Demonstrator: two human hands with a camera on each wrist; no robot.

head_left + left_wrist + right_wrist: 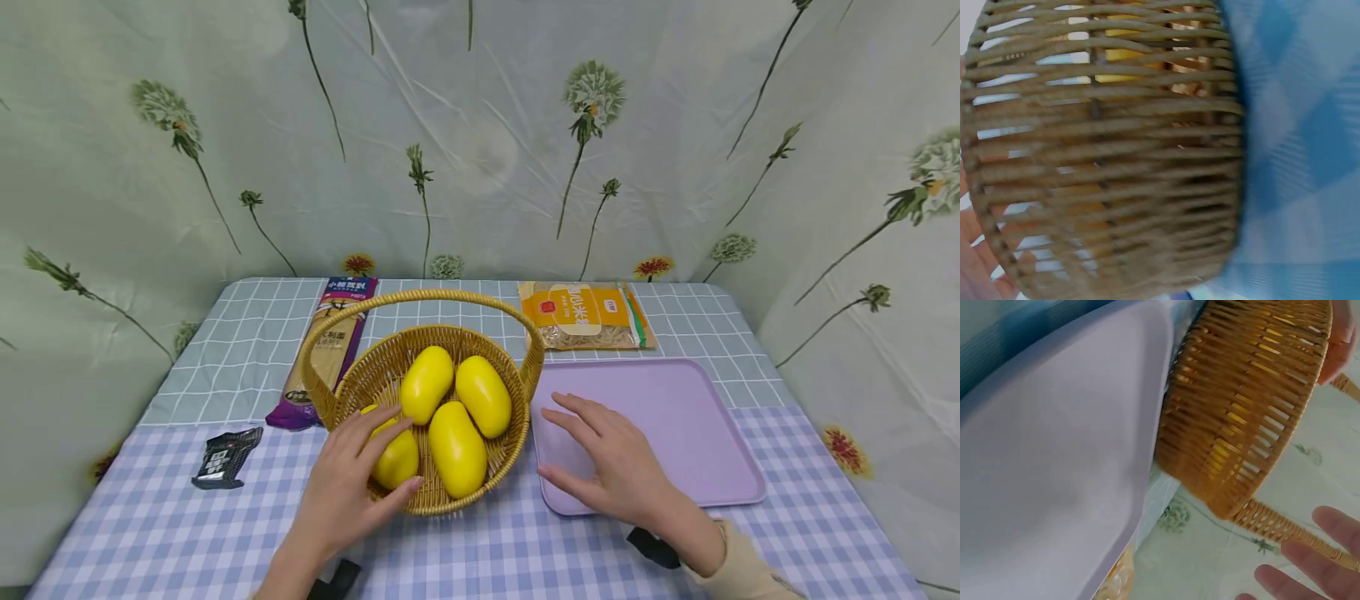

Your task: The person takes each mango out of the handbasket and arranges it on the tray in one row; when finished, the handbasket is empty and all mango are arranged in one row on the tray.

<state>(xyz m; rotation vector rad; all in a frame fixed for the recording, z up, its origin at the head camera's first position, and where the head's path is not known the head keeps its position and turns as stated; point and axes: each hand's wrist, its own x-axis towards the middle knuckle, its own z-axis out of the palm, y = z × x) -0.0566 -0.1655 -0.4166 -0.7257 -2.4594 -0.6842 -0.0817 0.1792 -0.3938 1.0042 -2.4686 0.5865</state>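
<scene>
A woven wicker basket (517, 454) with a tall arched handle holds several smooth yellow mangoes (457, 450). My left hand (348, 475) is over the basket's front left side, fingers spread around the leftmost mango (397, 463) and partly covering it. Whether those fingers touch the mango, I cannot tell. My right hand (615, 458) hovers above the left part of a lilac tray (675, 433), its fingers parted and holding nothing. In the left wrist view the basket's woven wall (1110, 150) fills most of the picture. The right wrist view has the basket (1241, 400) beside the tray (1066, 444).
Behind the basket at left lies a purple-ended pasta packet (330, 350). An orange-labelled noodle packet (588, 315) lies behind the tray. A small black wrapped packet (227, 458) is on the checked cloth (150, 533) at left. A flower-print curtain (480, 167) rises behind the table.
</scene>
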